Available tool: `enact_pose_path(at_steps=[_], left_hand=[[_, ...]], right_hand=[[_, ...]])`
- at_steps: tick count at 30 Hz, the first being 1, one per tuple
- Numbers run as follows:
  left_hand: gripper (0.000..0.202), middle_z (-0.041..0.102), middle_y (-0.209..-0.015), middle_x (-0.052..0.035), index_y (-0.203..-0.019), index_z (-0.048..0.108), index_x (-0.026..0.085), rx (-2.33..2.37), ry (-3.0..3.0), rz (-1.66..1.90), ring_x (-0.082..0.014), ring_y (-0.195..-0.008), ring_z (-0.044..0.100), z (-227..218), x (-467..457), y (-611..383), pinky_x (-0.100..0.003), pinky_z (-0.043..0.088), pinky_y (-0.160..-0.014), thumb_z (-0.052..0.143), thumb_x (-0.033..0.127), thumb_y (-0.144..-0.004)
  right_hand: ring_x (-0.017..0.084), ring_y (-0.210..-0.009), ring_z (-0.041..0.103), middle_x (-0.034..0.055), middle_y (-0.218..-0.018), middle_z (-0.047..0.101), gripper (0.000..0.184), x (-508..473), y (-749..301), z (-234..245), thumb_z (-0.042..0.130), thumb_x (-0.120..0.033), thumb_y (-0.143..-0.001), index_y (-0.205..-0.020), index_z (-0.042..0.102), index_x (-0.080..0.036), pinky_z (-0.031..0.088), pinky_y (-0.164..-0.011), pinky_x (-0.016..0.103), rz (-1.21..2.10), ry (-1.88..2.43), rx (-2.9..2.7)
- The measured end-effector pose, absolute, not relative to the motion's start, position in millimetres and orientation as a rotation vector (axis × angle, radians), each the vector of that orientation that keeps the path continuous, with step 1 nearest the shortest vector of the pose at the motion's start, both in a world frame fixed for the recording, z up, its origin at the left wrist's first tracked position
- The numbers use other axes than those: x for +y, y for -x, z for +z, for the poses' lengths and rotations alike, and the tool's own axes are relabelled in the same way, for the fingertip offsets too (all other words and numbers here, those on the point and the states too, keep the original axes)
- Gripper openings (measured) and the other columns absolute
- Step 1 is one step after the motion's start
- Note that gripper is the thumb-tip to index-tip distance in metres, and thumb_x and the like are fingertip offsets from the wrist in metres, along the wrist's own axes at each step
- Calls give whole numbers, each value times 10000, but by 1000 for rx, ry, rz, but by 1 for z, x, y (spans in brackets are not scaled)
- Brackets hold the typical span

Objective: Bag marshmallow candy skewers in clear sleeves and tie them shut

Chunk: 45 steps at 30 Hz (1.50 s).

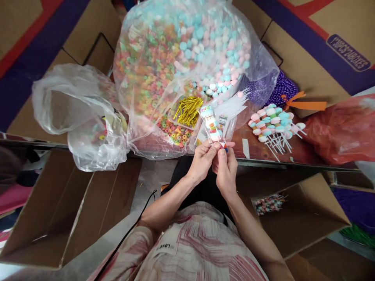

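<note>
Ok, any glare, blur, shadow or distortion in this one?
Head view, glare: whitish sheen veils some candy in the big bag; head view, distortion: the upper-right printed box looks stretched; head view, shadow: the lower-right open box is dim inside; head view, focus: left hand and right hand look fairly sharp.

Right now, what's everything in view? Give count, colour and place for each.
candy skewer: one, pastel, inside a clear sleeve, table's near edge
piled skewers: many, pastel, table right
boxed skewers: many, multicolour, below table right
ring candies: many, multicolour, table centre-left
round candies: many, pastel, table centre
clear bags: at least two, colourless, table centre and left
twist ties: many, gold, in a clear tray
stick bundle: one, white, beside the sleeve
beads: many, purple, behind piled skewers
plastic bag: one, red, far right
table: one, reddish, ahead
cardboard boxes: several, brown, behind and below table
cord: one, black, lower left
shirt: one, pink-white, bottom
left grip: one, bare, pinching the sleeve
right grip: one, bare, pinching the sleeve
</note>
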State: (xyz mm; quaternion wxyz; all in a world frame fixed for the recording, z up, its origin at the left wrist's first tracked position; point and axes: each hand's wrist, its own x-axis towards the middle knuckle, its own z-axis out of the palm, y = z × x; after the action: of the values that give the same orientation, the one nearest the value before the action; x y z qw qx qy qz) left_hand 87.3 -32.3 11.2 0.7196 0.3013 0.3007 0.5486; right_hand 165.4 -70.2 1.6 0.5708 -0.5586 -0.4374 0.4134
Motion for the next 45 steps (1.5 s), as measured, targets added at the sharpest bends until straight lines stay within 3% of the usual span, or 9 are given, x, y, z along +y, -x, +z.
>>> enact_pose_path(at_steps=[4,7,10,14,16,19,31,41,45], left_hand=[[343,684,-677,-9,-964,800,201,665,-669,1236,-152,-663,641,12,-30,-68,-282,542,-676,784,526,-855],[372,604,-630,8,-947,774,198,599,-625,1217,-124,-551,533,13,-24,-41,-266,483,-546,807,548,-825],[339,545,-668,12,-902,747,189,535,-551,1387,-121,-612,525,18,-15,-12,-262,481,-576,875,476,-775],[269,411,-621,48,-831,716,167,663,-459,1585,-85,-592,407,22,-7,12,-233,475,-632,885,373,-789],[265,411,-611,50,-788,701,165,734,-454,1547,-74,-563,350,20,-6,16,-213,440,-588,871,368,-806],[308,417,-601,53,-751,662,170,754,-415,1500,-65,-542,316,14,-7,15,-198,415,-561,873,388,-804],[348,556,-630,34,-743,561,188,769,-315,1496,-46,-492,296,11,3,14,-166,296,-460,875,327,-797],[279,573,-628,70,-892,536,226,858,-440,1586,-35,-458,301,7,2,-16,-161,223,-448,786,337,-839],[293,515,-622,87,-857,504,228,797,-458,1554,-29,-459,339,9,-4,-35,-162,224,-452,790,273,-814]], right_hand=[[90,-446,324,-89,-536,375,374,-55,-149,13,680,-581,-911,-796,600,-235,300,-422,227,1210,1202,-756],[65,-394,151,-126,-469,207,441,-44,-140,24,658,-583,-905,-670,538,-228,187,-388,228,1581,1121,-776],[92,-406,289,-80,-470,339,422,-24,-138,32,562,-513,-952,-650,560,-218,263,-434,256,1615,1262,-1164],[177,-708,560,43,-746,629,231,27,-139,32,563,-247,-946,-742,660,-196,404,-669,318,666,1522,-1917],[219,-832,572,84,-897,670,191,61,-139,23,547,-168,-945,-866,718,-200,415,-751,358,300,1489,-2096],[244,-869,520,83,-872,642,234,108,-138,4,534,-146,-962,-835,717,-219,413,-806,397,86,1326,-2278],[234,-931,586,70,-941,671,310,138,-145,-4,459,-365,-1059,-850,648,-237,458,-903,406,348,994,-2292],[131,-687,660,-24,-849,656,300,46,-128,25,746,-504,-881,-1020,601,-281,568,-695,306,1021,1057,-1161],[140,-682,653,-15,-788,679,246,-1,-124,12,817,-415,-810,-870,653,-242,568,-670,299,1013,1138,-980]])
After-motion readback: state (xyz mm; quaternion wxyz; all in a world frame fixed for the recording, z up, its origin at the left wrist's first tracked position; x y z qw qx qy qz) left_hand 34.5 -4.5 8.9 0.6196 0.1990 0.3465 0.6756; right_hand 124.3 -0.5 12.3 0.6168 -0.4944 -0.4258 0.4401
